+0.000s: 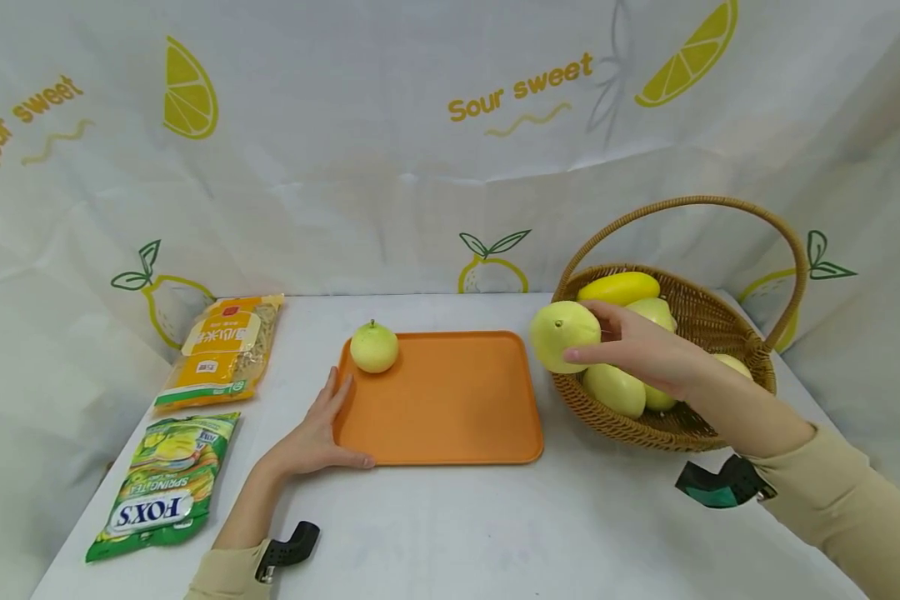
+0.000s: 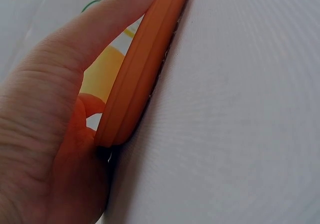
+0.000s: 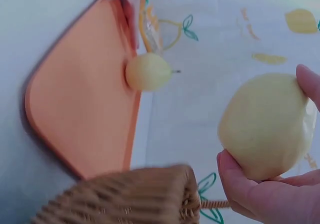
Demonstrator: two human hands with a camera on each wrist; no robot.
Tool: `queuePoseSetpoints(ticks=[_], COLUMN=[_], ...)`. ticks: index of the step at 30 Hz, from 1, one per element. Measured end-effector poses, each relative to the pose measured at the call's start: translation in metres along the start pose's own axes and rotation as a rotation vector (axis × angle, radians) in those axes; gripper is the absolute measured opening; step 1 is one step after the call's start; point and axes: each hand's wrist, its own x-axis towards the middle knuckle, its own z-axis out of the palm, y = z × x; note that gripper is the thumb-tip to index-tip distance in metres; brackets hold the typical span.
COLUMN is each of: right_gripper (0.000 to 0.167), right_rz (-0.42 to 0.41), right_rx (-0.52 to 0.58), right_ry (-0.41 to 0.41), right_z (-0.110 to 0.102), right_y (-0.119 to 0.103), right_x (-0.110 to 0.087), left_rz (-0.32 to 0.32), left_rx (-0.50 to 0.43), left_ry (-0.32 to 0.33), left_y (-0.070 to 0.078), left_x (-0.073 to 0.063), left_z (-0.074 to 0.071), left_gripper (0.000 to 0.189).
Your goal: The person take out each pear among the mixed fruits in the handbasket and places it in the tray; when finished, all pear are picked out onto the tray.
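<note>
My right hand (image 1: 637, 346) holds a pale green-yellow pear (image 1: 562, 337) between thumb and fingers, over the left rim of a wicker basket (image 1: 607, 425). In the right wrist view the same pear (image 3: 265, 126) appears large, gripped from one side. An orange tray (image 1: 450, 408) lies flat on the table, with another pear (image 1: 374, 347) standing stem-up at its far left corner. My left hand (image 1: 318, 433) rests spread around the tray's near left corner, thumb along the front edge and fingers along the left. Up close, the left thumb touches the tray's rim (image 2: 137, 78).
Inside the basket lie several more pale green fruits (image 1: 615, 390) and a long yellow fruit (image 1: 618, 288); its tall handle (image 1: 690, 202) arches overhead. At left are a yellow grain bag (image 1: 221, 354) and a green FOX'S bag (image 1: 168, 483). A printed white cloth (image 1: 345, 200) hangs behind.
</note>
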Motion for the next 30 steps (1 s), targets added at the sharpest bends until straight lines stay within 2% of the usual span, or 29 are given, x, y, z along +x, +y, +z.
queuePoseSetpoints(ticks=[3,9,21,30], right_gripper=[0.076,0.070,0.059,0.059], right_rz=[-0.014,-0.045,-0.014,0.018], right_rx=[0.107,0.220,0.548,0.605], right_ry=[-0.015,-0.035,-0.157,-0.166], right_z=[0.013,0.035,0.075,0.095], right_y=[-0.002,-0.003,0.015,0.032], right_x=[0.003,0.011,0.040,0.061], left_rz=[0.002,-0.004,-0.009,-0.012], left_rx=[0.002,-0.007,-0.008,-0.018], left_ry=[0.002,-0.002,-0.005,-0.005], left_y=[-0.001,-0.001,-0.002,-0.002], left_x=[0.000,0.000,0.001,0.001], left_z=[0.000,-0.001,-0.001,-0.001], left_gripper=[0.130,0.129,0.128,0.128])
